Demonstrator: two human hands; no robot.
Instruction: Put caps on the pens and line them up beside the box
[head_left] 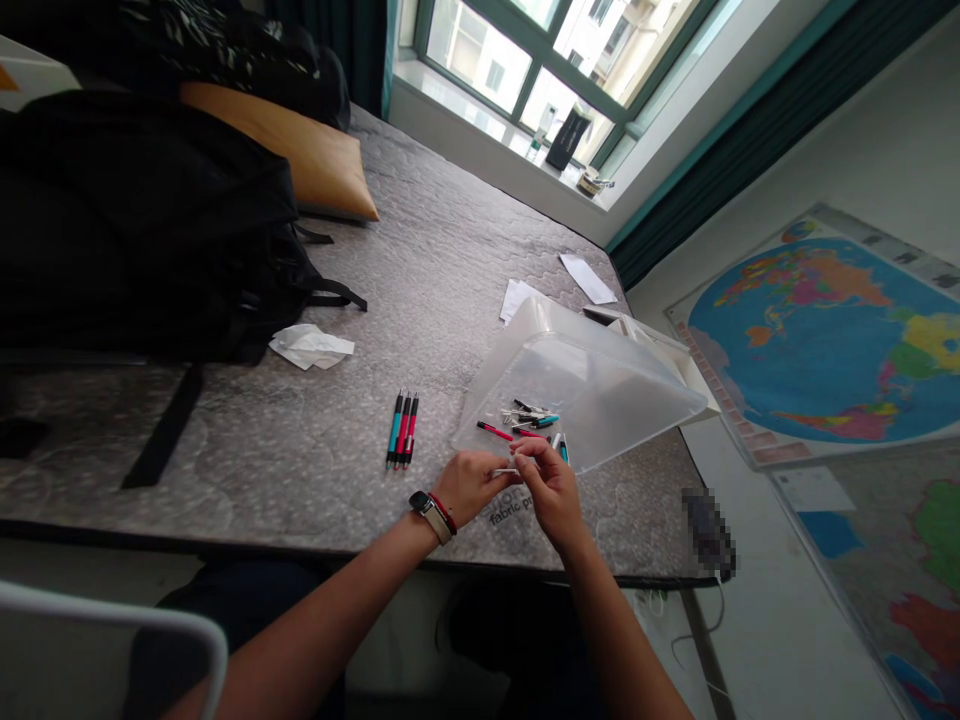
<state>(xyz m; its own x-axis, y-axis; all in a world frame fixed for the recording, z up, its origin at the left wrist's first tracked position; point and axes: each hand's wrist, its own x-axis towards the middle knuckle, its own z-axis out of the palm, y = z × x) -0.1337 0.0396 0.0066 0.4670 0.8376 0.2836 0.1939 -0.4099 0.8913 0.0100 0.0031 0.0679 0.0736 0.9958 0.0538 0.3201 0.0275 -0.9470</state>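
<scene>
My left hand (466,487), with a watch and a red band at the wrist, is closed with its fingertips on one end of a thin white pen part (505,470). The fingers of my right hand (553,492) pinch the same piece from the other side, so the fingertips partly hide it. Just beyond my hands, a translucent plastic bin (592,375) lies tipped on its side. Inside its opening are several loose pen parts (532,413), black, white, red and blue. Left of my hands, three pens (403,430), one blue and two red, lie side by side.
The grey quilted mattress (442,250) bears everything. A black backpack (150,230) and a tan cushion (315,160) occupy its left side. Crumpled tissue (311,346) lies near the backpack. White papers (587,279) and a white box (660,345) are behind the bin.
</scene>
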